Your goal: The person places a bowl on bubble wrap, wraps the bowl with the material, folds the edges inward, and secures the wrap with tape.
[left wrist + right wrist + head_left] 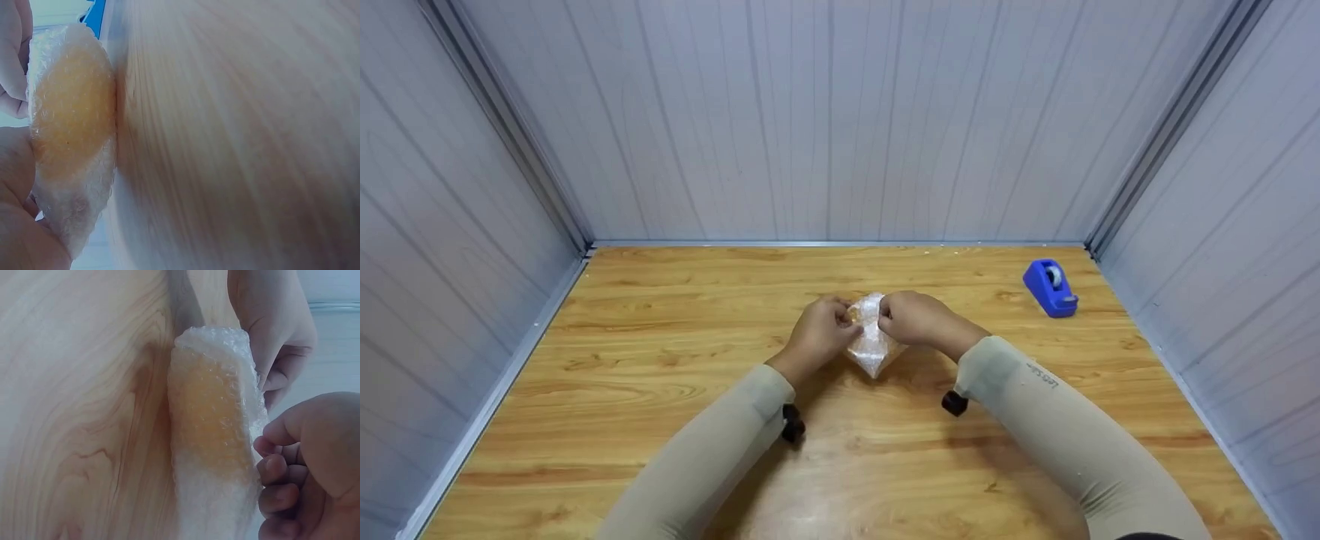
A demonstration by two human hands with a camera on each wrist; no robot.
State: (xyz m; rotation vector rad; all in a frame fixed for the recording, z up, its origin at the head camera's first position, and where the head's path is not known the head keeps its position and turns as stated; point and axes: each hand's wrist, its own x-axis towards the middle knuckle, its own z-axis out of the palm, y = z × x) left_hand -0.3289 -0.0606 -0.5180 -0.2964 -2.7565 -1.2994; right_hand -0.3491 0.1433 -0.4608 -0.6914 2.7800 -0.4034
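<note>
A bundle of clear bubble wrap [873, 346] lies on the wooden table between the two hands, with pointed ends. Through the wrap an orange-yellow thing [73, 107] shows; its kind is hidden by the bubbles. My left hand [819, 330] holds the bundle's left side, thumb on top of the wrap. From the right, my right hand [919, 319] has its fingers curled, with thumb and forefinger pinching at the upper edge of the wrap. In the right wrist view the wrap [208, 410] stands between the table and the fingertips [275, 433].
A blue tape dispenser [1050, 289] with a roll of tape stands at the back right of the table [660, 360]. Pale panel walls [795, 120] close in the back and both sides.
</note>
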